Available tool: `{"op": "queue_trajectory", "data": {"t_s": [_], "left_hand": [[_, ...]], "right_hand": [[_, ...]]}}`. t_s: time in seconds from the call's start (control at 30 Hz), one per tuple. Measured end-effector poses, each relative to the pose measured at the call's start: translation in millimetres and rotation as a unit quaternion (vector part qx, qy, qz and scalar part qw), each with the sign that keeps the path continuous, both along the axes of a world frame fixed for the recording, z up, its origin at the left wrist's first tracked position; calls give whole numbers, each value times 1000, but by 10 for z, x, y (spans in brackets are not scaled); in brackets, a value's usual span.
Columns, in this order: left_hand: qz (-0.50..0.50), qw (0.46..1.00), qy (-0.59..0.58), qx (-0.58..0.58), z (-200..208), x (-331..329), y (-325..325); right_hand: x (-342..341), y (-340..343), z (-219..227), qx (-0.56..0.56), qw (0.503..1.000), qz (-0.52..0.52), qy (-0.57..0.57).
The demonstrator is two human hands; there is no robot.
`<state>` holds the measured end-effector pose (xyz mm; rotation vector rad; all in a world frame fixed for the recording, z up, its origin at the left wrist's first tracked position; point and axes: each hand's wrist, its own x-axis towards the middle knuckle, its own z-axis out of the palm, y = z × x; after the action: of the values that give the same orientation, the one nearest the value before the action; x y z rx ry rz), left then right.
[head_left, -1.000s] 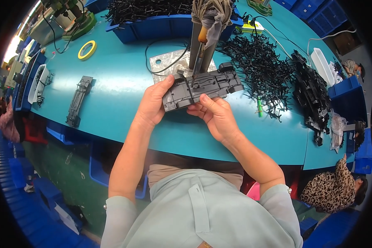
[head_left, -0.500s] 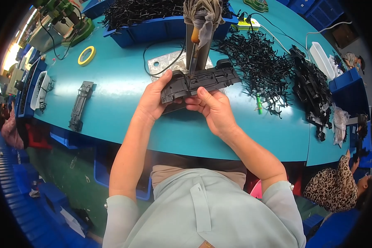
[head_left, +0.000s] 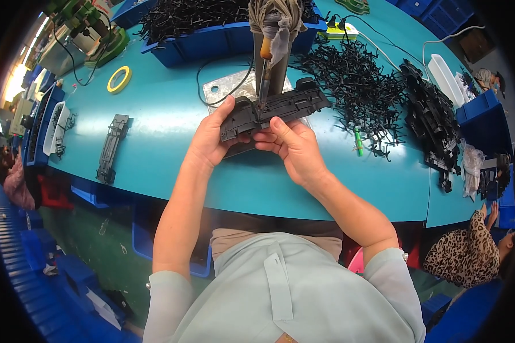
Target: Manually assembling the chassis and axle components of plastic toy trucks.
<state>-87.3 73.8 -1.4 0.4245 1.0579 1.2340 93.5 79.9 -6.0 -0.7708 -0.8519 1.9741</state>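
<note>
Between my two hands is a black plastic toy-car chassis (head_left: 289,107), its detailed underside facing up and its right end tilted away from me. My left hand (head_left: 213,134) grips its left end, thumb along the upper edge. The near edge is pinched by my right hand (head_left: 289,140), thumb on top and fingers curled beneath. The tip of a soldering iron (head_left: 265,74), with a yellow-brown handle, meets the chassis near its middle. That iron is fixed to an upright post (head_left: 279,77) wrapped in cloth at the top.
A similar chassis (head_left: 113,148) lies to the left, below a yellow tape roll (head_left: 119,79). Behind the post stands a blue bin (head_left: 197,46) full of black parts. Loose black parts (head_left: 355,86) and stacked chassis (head_left: 432,123) lie right. A person in leopard print (head_left: 463,251) sits at right.
Hands and chassis appear slightly further left, along with the post and iron, as the view shifts a little. My grip looks the same.
</note>
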Motion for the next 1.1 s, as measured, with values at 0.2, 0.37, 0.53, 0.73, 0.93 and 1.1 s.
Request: {"op": "queue_trajectory", "data": {"t_s": [0.2, 0.37, 0.53, 0.73, 0.93, 1.1], "left_hand": [[2, 1000, 7, -4, -2, 8, 5], [2, 1000, 12, -5, -14, 1, 7], [10, 1000, 12, -10, 3, 16, 3], [0, 1000, 9, -5, -16, -1, 14], [-1, 1000, 10, -2, -4, 9, 2], [3, 1000, 9, -6, -17, 7, 5]], "right_hand": [[-4, 11, 16, -5, 1000, -1, -5], [-5, 16, 17, -2, 1000, -2, -3], [-8, 16, 9, 0, 1000, 0, 1], [-14, 15, 29, 2, 1000, -5, 1], [-11, 22, 38, -7, 1000, -6, 8], [-14, 20, 53, -8, 1000, -8, 9]]}}
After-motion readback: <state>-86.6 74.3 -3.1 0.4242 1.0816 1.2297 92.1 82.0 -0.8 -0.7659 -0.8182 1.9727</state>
